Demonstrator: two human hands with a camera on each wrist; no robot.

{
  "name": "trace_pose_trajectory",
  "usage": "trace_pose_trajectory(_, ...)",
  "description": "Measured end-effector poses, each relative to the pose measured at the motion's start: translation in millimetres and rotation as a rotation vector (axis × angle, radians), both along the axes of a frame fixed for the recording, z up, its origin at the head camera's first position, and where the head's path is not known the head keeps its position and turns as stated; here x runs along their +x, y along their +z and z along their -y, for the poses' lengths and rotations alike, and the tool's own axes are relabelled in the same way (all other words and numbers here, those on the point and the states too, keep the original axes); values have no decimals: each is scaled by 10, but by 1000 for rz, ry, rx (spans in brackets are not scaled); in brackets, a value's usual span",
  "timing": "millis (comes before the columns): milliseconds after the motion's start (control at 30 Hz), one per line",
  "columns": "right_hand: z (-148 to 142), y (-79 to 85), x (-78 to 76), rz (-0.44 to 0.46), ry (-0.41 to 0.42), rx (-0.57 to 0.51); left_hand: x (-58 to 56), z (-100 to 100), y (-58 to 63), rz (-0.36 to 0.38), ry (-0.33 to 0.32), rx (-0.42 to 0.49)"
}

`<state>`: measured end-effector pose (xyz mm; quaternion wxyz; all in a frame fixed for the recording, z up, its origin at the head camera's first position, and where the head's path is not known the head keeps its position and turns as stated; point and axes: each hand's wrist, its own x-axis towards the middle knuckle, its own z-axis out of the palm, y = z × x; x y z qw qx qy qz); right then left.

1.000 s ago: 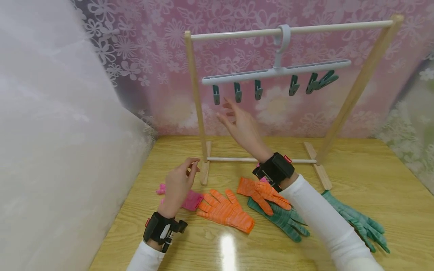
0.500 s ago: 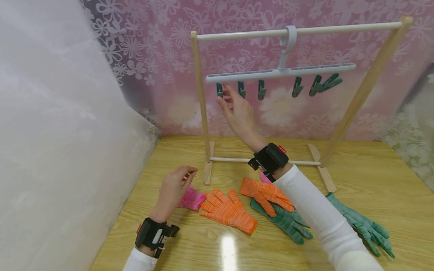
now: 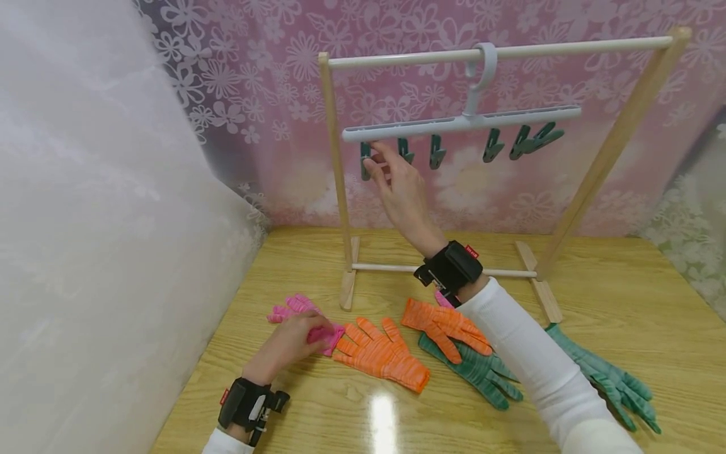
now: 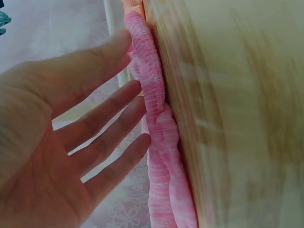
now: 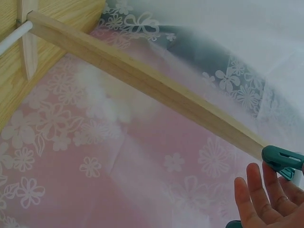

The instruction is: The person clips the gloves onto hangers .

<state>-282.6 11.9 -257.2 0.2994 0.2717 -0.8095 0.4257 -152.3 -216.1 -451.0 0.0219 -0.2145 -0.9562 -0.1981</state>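
Observation:
In the head view my right hand [image 3: 404, 195] pinches the leftmost green clothespin [image 3: 365, 171] between thumb and fingers. That clothespin hangs from a pale grey hanger [image 3: 420, 130]. The right wrist view has the fingers of my right hand [image 5: 263, 202] against one side of the clothespin [image 5: 278, 155]; the thumb is hidden there. Down on the table, my left hand [image 3: 289, 340] reaches over the cuff of a pink knitted glove [image 3: 297, 304]. Its fingers extend loosely in the left wrist view, fingertips right at the flat-lying glove [image 4: 154, 83].
The hanger hooks over the white bar [image 3: 397, 58] of a wooden rack [image 3: 339, 195]. Several more clothespins [image 3: 435, 152] hang from it. An orange glove [image 3: 382, 358] lies beside the pink one. Another orange glove [image 3: 445, 325] overlaps a green glove [image 3: 482, 375]; more green gloves [image 3: 609, 378] lie right.
My right hand has risen to the leftmost clothespin and now pinches it. My left hand has come down toward me, onto the pink glove's cuff.

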Motion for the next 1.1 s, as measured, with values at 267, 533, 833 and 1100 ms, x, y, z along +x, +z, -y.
trace_pose_trajectory(267,-8,30,59,1,53,-33,22,15,1,47,-8,3)
trace_pose_trajectory(533,-45,6,57,47,93,-48,28,-19,-27,4,14,8)
trace_pose_trajectory(833,-86,10,55,100,137,-102,11,-60,-36,-53,8,-46)
trace_pose_trajectory(1100,-115,1,78,93,151,-108,-24,-103,-48,-125,68,-59)
